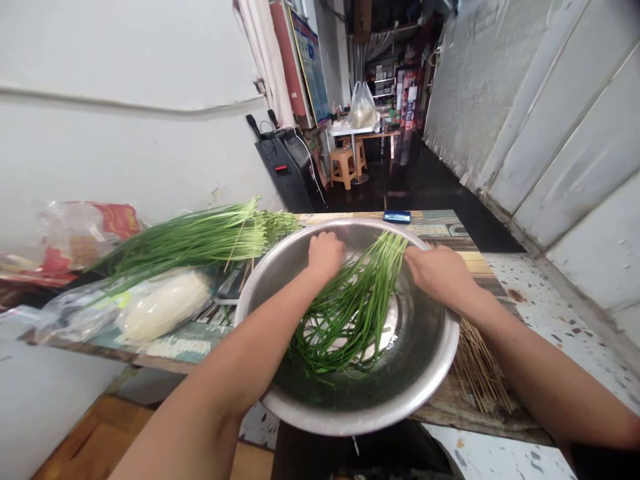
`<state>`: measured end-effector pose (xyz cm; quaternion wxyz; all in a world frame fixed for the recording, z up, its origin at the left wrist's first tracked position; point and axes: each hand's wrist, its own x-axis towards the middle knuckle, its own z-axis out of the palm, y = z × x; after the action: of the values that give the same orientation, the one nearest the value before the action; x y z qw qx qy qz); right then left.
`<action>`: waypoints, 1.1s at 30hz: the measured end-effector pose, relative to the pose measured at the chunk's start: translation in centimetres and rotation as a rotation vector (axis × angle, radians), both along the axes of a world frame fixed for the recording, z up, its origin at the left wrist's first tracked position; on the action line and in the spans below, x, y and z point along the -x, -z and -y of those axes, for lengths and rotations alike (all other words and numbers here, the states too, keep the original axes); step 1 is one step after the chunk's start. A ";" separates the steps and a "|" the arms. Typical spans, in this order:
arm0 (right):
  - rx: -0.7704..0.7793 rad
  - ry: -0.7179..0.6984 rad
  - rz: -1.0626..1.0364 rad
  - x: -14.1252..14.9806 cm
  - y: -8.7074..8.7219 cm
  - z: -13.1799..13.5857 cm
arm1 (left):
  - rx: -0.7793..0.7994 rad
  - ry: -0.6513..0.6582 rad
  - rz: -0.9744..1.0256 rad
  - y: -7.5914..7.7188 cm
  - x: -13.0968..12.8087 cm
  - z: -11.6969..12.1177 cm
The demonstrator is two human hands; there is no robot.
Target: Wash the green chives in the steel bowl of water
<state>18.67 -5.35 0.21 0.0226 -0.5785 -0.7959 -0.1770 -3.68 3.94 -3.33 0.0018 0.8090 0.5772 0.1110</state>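
Observation:
A big steel basin (430,373) stands on the table edge in front of me, with a bunch of long green chives (350,313) lying in it, its cut ends toward the far rim. My left hand (326,255) is closed around the far end of the bunch from the left. On the other side of that end my right hand (437,272) curls in, fingers touching the stalk tips.
A larger pile of chives (195,240) lies left of the basin, above a clear bag holding something white (160,307). Bamboo skewers (480,373) lie to the basin's right. A blue phone (397,216) rests at the table's far edge. Beyond are a black machine (290,170) and orange stools (345,167).

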 end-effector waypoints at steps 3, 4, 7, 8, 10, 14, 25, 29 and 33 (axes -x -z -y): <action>-0.011 0.019 -0.009 0.0 0.1 0.0 | 0.233 0.134 0.018 1.0 -0.5 0.0; -0.006 0.024 -0.002 0.0 0.1 -0.1 | 0.279 0.164 0.015 1.5 -0.6 0.0; 0.007 0.048 0.014 0.1 0.1 0.0 | 0.282 0.152 0.024 2.8 -1.0 0.3; 0.005 0.057 0.013 0.1 0.1 0.0 | 0.265 0.137 0.029 3.1 -1.1 0.3; 0.002 0.065 0.013 0.1 0.0 0.1 | 0.223 0.125 0.022 3.3 -1.3 0.3; 0.009 0.057 0.025 0.0 0.1 0.0 | 0.178 0.089 0.154 2.3 -1.4 0.1; 0.004 0.044 0.015 0.1 0.0 0.1 | 0.267 -0.122 0.875 1.2 -1.2 -0.8; 0.041 0.054 0.026 0.3 -0.2 0.1 | 0.293 -0.087 0.804 1.2 -0.9 -0.9; 0.068 0.058 0.026 0.4 -0.4 0.2 | 0.034 -0.049 0.575 0.5 -0.6 -0.8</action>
<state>18.31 -5.51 0.56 -0.0125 -0.5993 -0.7847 -0.1580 -3.11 4.71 -3.87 0.1764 0.7302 0.5740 0.3260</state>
